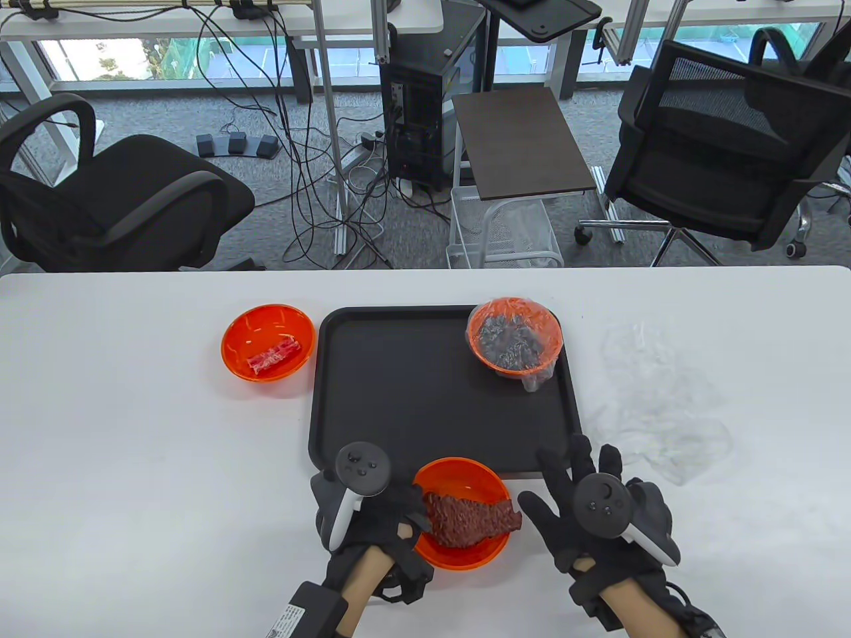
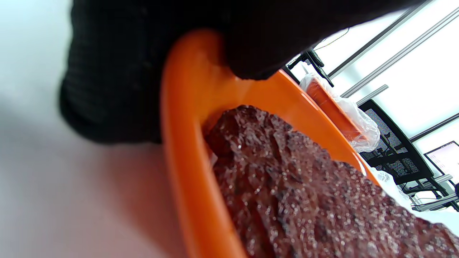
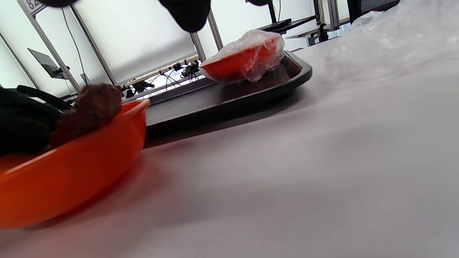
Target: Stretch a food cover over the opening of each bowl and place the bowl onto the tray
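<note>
An orange bowl (image 1: 465,551) (image 2: 186,143) (image 3: 71,172) with a dark red slab of meat (image 1: 469,518) (image 2: 304,186) stands uncovered on the white table, just in front of the black tray (image 1: 425,399) (image 3: 222,104). My left hand (image 1: 412,515) pinches its left rim, thumb inside and fingers (image 2: 114,71) outside. My right hand (image 1: 572,478) hovers to the right of the bowl with fingers spread, holding nothing. A bowl wrapped in clear film (image 1: 515,335) (image 3: 244,61) sits in the tray's far right corner. A third uncovered orange bowl (image 1: 268,349) with a red item stands left of the tray.
Loose clear plastic covers (image 1: 658,399) (image 3: 394,36) lie crumpled on the table right of the tray, just beyond my right hand. Office chairs, a computer tower and cables stand past the table's far edge.
</note>
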Demonstrator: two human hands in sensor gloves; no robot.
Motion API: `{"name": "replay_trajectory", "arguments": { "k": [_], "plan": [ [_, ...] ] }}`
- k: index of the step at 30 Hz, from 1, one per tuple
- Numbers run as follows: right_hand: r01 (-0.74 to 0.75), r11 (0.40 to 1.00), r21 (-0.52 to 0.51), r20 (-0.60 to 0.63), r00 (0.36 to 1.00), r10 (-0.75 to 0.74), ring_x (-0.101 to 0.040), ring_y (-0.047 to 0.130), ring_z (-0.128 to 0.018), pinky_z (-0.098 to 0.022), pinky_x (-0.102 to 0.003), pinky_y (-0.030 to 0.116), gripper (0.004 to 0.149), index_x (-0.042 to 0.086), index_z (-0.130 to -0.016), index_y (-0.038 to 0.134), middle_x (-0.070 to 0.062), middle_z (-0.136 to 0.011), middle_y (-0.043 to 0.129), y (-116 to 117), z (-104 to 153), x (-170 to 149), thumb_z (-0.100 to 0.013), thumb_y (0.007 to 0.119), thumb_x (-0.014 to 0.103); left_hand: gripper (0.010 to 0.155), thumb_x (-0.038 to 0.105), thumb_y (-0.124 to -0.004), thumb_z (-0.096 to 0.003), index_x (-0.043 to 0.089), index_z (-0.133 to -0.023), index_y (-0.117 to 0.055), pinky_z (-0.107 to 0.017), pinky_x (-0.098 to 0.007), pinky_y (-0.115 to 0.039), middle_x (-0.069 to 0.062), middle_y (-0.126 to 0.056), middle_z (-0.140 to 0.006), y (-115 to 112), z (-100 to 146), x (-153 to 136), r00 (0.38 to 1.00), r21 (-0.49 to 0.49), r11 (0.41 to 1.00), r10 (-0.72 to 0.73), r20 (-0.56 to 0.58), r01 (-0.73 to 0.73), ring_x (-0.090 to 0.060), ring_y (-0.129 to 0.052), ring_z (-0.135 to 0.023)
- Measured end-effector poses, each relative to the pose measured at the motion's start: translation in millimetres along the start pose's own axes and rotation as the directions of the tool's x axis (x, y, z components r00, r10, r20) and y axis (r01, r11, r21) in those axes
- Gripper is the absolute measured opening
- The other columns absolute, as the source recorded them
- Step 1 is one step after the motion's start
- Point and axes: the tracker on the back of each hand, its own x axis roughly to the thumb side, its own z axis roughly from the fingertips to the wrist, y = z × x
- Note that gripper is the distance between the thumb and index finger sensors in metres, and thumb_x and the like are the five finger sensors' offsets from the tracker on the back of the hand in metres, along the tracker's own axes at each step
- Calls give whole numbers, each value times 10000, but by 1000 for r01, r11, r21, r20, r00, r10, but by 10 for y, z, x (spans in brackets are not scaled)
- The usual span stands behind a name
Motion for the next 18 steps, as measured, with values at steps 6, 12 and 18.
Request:
{"name": "replay_trajectory", "arguments": {
  "k": [6, 12, 18],
  "plan": [
    [18, 1000, -12, 1, 1000, -18, -673, 111, -982, -499, -867, 241, 885, 243, -1207, 343, -235, -1191, 142, -18, 6, -19, -496, 486, 751, 685, 520, -876, -481, 170, -1052, -732, -350, -399, -1018, -137, -877, -966, 121, 80, 24, 1000, -10, 1000, -5, 26, 5, -377, -1058, -673],
    [74, 992, -101, -25, 997, -76, -681, 175, -990, -508, -872, 288, 916, 239, -1200, 371, -241, -1194, 194, -154, 47, -173, -489, 617, 762, 832, 759, -691, -438, 375, -1155, -516, -798, -635, -534, -44, -433, -1273, 419, 154, 16, 923, 156, 944, -321, 214, 292, -422, -487, -1165],
    [139, 956, -259, -124, 977, -176, -670, 327, -1007, -540, -859, 416, 928, 234, -1178, 450, -241, -1190, 307, -380, 108, -525, -456, 819, 685, 879, 898, -482, -382, 557, -1137, -187, -751, -650, -2, 112, 67, -1234, 406, 59, -251, 835, 83, 835, -548, 42, 544, -294, 139, -1126]
  ]
}}
